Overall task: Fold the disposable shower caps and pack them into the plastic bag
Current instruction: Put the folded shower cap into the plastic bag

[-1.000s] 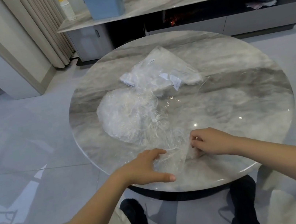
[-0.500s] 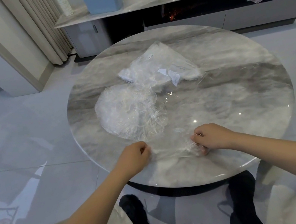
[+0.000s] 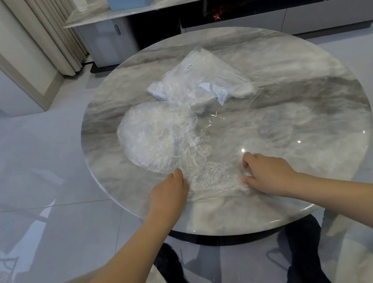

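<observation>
Working from the left, you have your left hand [image 3: 170, 193] at the near edge of the round marble table [image 3: 315, 151], fingers curled and gathering the left rim of a clear shower cap [image 3: 212, 177]. The film looks almost weightless and completely limp, so expect it to cling, crumple and drift rather than hold a crease. Just beyond that hand lies a heap of unfolded caps [image 3: 156, 137], a loose, puffy mound touching the one you are holding; their gathered rims look prone to snagging each other, so lift one cap free before folding it.

Farther back, near the middle of the table, the plastic bag [image 3: 205, 78] lies flat and appears to hold white folded caps already. It is slick, thin film too, and its mouth cannot be made out from here.

On the right, your right hand [image 3: 267, 174] pinches the cap's other rim, thumb and fingers bent down onto the film. Grip at the elastic band on both sides, since that bunched edge looks like the only part with any body, and press the air out flat against the table.
</observation>
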Motion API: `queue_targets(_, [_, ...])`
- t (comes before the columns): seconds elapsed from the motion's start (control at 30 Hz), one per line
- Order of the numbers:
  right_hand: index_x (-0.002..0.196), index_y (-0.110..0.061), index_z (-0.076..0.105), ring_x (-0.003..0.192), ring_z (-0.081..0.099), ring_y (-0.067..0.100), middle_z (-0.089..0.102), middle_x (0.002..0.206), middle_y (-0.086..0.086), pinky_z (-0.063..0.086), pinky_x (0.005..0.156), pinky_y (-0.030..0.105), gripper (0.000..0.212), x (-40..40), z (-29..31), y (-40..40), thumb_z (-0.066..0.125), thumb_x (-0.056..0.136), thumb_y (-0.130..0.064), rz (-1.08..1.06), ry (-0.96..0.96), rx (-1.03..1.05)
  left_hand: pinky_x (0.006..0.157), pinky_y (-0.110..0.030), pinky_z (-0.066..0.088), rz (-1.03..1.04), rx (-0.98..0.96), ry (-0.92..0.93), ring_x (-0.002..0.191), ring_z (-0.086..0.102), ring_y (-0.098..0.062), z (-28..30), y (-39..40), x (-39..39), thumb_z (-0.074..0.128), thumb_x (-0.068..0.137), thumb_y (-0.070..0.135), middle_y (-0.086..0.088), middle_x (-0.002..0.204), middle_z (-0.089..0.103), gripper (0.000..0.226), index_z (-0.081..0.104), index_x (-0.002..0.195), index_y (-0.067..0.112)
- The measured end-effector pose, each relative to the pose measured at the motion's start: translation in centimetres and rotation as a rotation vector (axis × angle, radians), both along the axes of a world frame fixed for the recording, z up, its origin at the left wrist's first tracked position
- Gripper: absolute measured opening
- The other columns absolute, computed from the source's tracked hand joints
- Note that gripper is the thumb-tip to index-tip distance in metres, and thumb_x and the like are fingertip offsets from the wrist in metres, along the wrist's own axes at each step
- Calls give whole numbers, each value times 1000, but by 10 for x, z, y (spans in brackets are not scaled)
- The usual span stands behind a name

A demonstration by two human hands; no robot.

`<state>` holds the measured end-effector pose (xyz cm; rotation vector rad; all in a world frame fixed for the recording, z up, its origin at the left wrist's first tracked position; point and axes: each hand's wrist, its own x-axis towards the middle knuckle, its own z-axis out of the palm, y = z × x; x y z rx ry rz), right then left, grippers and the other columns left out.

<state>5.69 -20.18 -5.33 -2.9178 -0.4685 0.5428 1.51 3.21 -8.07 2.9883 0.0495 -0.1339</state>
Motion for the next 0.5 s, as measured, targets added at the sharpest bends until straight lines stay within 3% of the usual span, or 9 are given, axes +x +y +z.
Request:
queue_targets(0.1, [99, -17, 48, 76, 48, 16, 46, 103, -1, 37, 65, 28, 19, 0, 1, 0, 47, 93, -35, 1, -7, -11, 54, -32, 38, -45, -23, -274, 64, 52, -24, -5, -3, 1, 55, 87, 10, -6, 79, 54, 5, 53, 90, 7])
queue_targets(0.17, [86, -19, 48, 76, 49, 16, 49, 95, -3, 35, 60, 26, 15, -1, 0, 0, 48, 91, -33, -26, 51, -15, 53, -32, 41, -96, 2, -427, 63, 50, -23, -6, -6, -1, 54, 73, 6, -6, 76, 54, 12, 55, 84, 7])
queue_targets(0.23, [78, -18, 49, 74, 51, 15, 54, 82, -5, 32, 54, 23, 18, -2, -1, -1, 49, 89, -32, -71, 114, 1, 56, -34, 43, -150, -27, -452, 66, 49, -24, -6, -13, -6, 50, 66, 5, -6, 78, 52, 19, 57, 83, 7])
queue_targets(0.33, [71, -15, 53, 66, 52, 14, 58, 70, -3, 36, 55, 24, 23, -6, -1, 1, 53, 88, -30, -166, 189, 90, 61, -36, 49, -273, -126, -353, 73, 50, -23, -1, -28, -18, 41, 66, 16, -7, 87, 53, 32, 59, 91, 7])
queue_targets(0.4, [63, -14, 59, 59, 56, 12, 65, 63, -3, 44, 58, 25, 29, -11, 0, 4, 55, 87, -28, -207, 273, 182, 81, -37, 49, -362, -195, -212, 94, 52, -26, -1, -35, -25, 42, 68, 25, -9, 111, 54, 53, 57, 116, 9])
queue_targets(0.5, [65, -11, 65, 53, 56, 10, 69, 61, -1, 46, 54, 22, 26, -21, 4, 9, 57, 88, -24, -288, 444, 364, 112, -40, 14, -499, -180, -6, 137, 23, -26, -1, -40, -34, 47, 73, 34, -10, 153, 23, 80, 24, 149, 23])
